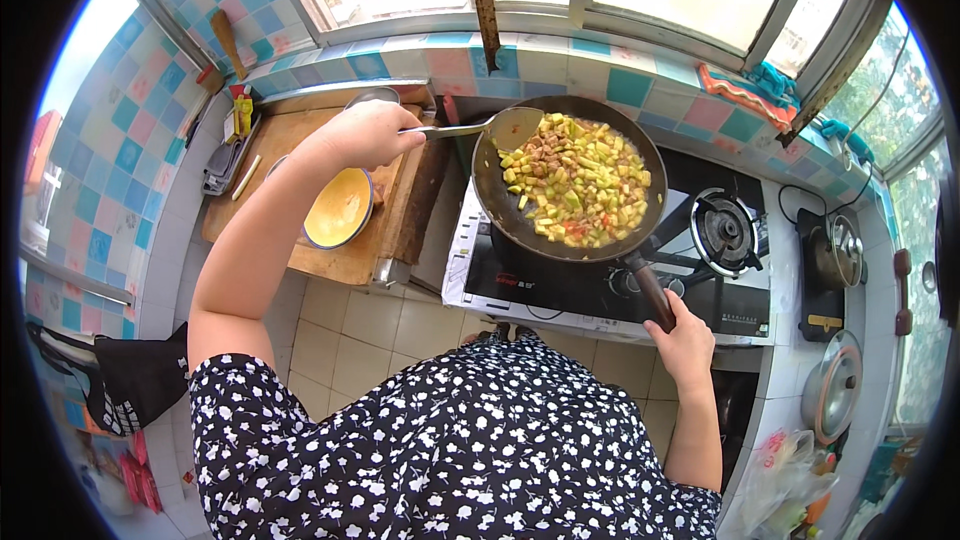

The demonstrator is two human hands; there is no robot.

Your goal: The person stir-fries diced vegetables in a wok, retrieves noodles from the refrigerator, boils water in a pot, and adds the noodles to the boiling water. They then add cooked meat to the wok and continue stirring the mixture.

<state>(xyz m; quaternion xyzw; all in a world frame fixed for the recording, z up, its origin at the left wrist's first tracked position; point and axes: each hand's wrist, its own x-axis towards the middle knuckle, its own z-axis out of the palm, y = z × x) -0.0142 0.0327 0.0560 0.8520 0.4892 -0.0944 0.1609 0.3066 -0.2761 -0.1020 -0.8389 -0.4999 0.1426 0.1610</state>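
My left hand (375,135) is closed around the handle of a metal cooking spatula (515,127), whose blade rests at the left inner side of a dark frying pan (490,208). Diced green and yellow vegetables (580,180) fill much of the pan, with small brown meat bits on top and a few red pieces toward the front. The pan sits over the left side of a black gas stove (540,285). Its brown handle points toward me, and my right hand (685,340) grips the end of it.
Left of the stove, a yellow bowl with a blue rim (340,208) stands on a wooden board (290,135). The bare right burner (724,231) is beside the pan. Further right are a lidded pot (838,250), another lid (832,387) and a plastic bag (785,485). Windows line the back.
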